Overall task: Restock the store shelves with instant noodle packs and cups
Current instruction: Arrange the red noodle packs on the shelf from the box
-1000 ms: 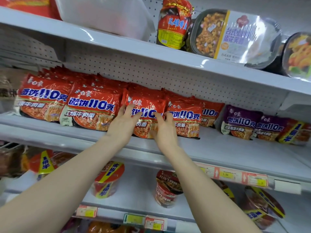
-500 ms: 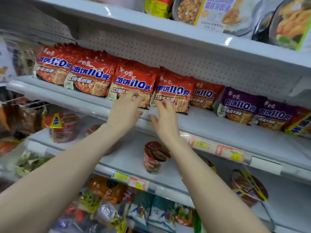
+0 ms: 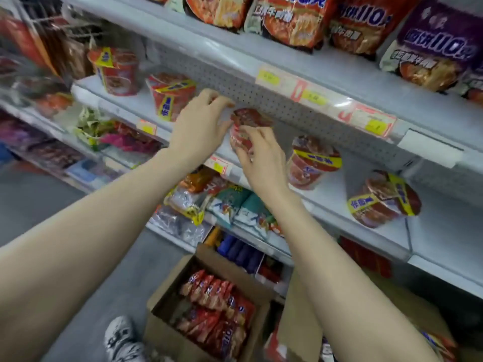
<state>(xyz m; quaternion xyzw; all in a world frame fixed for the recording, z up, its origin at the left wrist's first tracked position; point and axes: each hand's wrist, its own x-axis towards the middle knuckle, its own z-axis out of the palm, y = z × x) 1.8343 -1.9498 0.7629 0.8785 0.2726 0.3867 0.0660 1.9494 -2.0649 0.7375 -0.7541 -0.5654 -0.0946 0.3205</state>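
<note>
On the shelf point(image 3: 326, 199), noodle cups point(image 3: 312, 163) are ranged outboard of the left hand point(image 3: 198, 131) and right hand point(image 3: 264, 163); an open carton point(image 3: 167, 333) is set on the floor point(image 3: 52, 205) below.

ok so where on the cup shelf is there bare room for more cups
Widest bare patch: the cup shelf right of the tipped cup. A narrower gap lies between that cup and the yellow-banded cup. It is crowded around the dark-lidded cup, which both the left hand and the right hand hold.
</note>
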